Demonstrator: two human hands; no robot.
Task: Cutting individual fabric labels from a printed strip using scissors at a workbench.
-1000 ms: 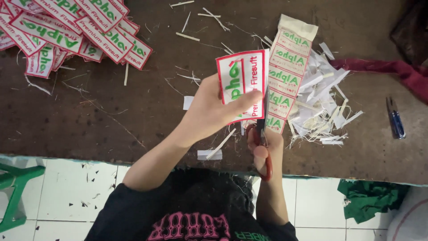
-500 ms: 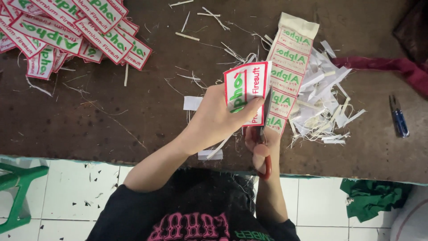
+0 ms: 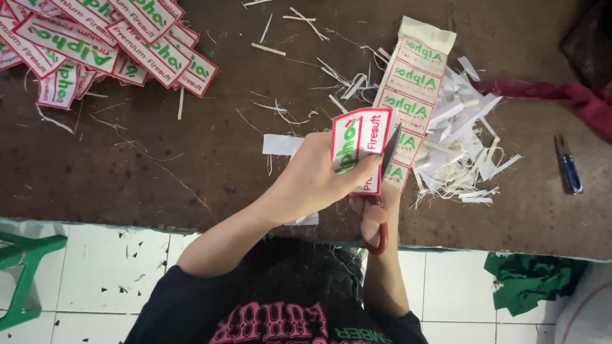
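Nearest, the right hand (image 3: 376,207) is working red-handled scissors (image 3: 380,197), fingers threaded through the loops and mostly hidden behind the patch, so I cannot tell how far they are closing. The blades are running up the right edge of the patch. The left hand (image 3: 319,181) is pinching a red-bordered patch (image 3: 360,148) just above the near table edge, thumb and fingers clamped on its left half.

Risk, as I judge it: the left thumb is sitting close to the blade line, so a slip could be nicking it, or the cut could be wandering into the red border if the patch is flexing.

The brown table (image 3: 191,172) edge is lying right under the wrists, so offcuts could be dropping to the tiled floor (image 3: 89,267). Open room is lying left of the hands. Right is crowded: a strip of uncut patches (image 3: 414,83) and white scraps (image 3: 465,146) just beside the blades. A blue tool (image 3: 567,169) is lying well apart, right. Far left, a pile of finished patches (image 3: 108,44).
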